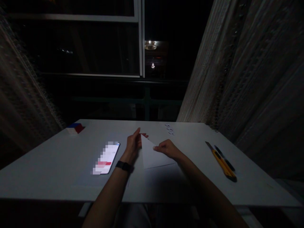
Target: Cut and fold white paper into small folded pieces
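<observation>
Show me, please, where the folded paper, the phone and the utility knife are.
folded paper (150,156), head view, its white face.
phone (107,157), head view, centre of lit screen.
utility knife (222,164), head view, on its yellow handle.

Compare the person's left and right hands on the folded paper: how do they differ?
The left hand stands upright at the tip of the folded paper; the right hand lies low, curled at its right edge. The left wrist bears a black watch; the right wrist is bare. Both touch the paper.
</observation>
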`<act>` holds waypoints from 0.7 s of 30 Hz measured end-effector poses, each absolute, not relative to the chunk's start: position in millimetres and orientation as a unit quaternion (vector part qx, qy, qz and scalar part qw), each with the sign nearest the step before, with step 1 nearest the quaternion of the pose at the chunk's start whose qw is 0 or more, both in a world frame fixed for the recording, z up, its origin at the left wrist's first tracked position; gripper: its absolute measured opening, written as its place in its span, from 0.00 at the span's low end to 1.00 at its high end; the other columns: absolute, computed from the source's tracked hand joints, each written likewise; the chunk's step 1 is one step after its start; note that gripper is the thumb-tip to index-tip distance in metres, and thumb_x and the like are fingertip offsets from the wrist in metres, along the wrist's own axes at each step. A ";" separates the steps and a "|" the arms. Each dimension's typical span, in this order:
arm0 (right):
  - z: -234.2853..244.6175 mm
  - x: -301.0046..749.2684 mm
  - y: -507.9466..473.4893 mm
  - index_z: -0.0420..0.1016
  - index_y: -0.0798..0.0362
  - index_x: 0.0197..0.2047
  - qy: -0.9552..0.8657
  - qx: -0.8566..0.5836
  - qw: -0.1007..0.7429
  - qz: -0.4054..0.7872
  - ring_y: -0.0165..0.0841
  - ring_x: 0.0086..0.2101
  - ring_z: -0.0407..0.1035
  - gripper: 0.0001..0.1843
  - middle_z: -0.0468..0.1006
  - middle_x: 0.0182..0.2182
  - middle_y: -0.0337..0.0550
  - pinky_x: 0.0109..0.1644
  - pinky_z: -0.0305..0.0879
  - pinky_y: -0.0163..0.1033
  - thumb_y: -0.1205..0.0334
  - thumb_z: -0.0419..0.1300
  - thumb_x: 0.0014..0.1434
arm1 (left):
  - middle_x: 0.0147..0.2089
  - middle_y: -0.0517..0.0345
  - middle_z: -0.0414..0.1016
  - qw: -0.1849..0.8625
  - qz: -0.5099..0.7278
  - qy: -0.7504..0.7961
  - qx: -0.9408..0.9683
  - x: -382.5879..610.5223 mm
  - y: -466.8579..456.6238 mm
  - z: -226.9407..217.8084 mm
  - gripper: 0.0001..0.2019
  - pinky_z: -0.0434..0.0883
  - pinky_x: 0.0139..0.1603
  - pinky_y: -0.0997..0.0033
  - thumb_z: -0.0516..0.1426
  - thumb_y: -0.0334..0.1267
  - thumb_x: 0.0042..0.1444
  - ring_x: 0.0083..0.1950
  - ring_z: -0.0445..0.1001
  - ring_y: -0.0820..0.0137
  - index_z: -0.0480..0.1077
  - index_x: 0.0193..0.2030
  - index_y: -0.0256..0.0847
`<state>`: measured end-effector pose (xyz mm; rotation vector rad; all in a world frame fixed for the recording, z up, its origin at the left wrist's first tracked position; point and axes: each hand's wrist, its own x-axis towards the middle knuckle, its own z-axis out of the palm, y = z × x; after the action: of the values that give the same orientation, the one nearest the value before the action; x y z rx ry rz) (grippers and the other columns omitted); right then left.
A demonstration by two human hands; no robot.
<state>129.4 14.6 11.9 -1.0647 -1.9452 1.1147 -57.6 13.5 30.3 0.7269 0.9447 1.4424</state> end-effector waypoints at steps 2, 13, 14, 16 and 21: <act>12.5 129.8 14.2 0.62 0.56 0.13 -0.742 -0.408 0.320 0.426 0.21 0.17 0.46 0.25 0.52 0.11 0.31 0.20 0.40 0.32 0.45 0.61 0.44 | 0.29 0.43 0.76 0.566 0.621 0.416 0.348 -53.4 12.8 28.7 0.15 0.68 0.24 0.75 0.63 0.42 0.42 0.26 0.74 0.68 0.72 0.29 0.28; 10.7 131.6 17.0 0.58 0.55 0.11 -0.742 -0.406 0.324 0.423 0.21 0.16 0.43 0.26 0.49 0.11 0.30 0.20 0.38 0.33 0.45 0.62 0.44 | 0.29 0.44 0.76 0.610 0.606 0.403 0.313 -67.3 18.8 28.0 0.20 0.69 0.26 0.74 0.53 0.47 0.52 0.26 0.74 0.70 0.73 0.31 0.28; 10.3 131.7 17.3 0.57 0.55 0.11 -0.741 -0.408 0.325 0.424 0.21 0.16 0.43 0.27 0.49 0.11 0.30 0.19 0.38 0.33 0.45 0.62 0.44 | 0.29 0.44 0.76 0.619 0.586 0.404 0.333 -65.0 17.4 27.0 0.21 0.69 0.25 0.74 0.54 0.49 0.51 0.26 0.73 0.70 0.73 0.30 0.27; 9.7 131.9 17.7 0.57 0.55 0.11 -0.737 -0.408 0.331 0.424 0.21 0.16 0.44 0.27 0.49 0.11 0.30 0.19 0.38 0.33 0.44 0.61 0.44 | 0.29 0.44 0.76 0.622 0.554 0.400 0.382 -58.5 14.1 24.3 0.20 0.69 0.27 0.73 0.58 0.49 0.47 0.27 0.74 0.68 0.73 0.30 0.28; 8.8 131.3 18.6 0.57 0.55 0.11 -0.738 -0.410 0.340 0.415 0.21 0.16 0.43 0.27 0.49 0.11 0.30 0.20 0.39 0.32 0.44 0.61 0.44 | 0.25 0.48 0.75 0.619 0.511 0.406 0.438 -43.7 7.4 21.3 0.16 0.66 0.27 0.73 0.64 0.42 0.40 0.23 0.71 0.70 0.74 0.29 0.28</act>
<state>131.3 18.6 8.8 -1.0668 -1.9197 1.0805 -43.7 7.4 21.3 1.0067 0.9332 1.1753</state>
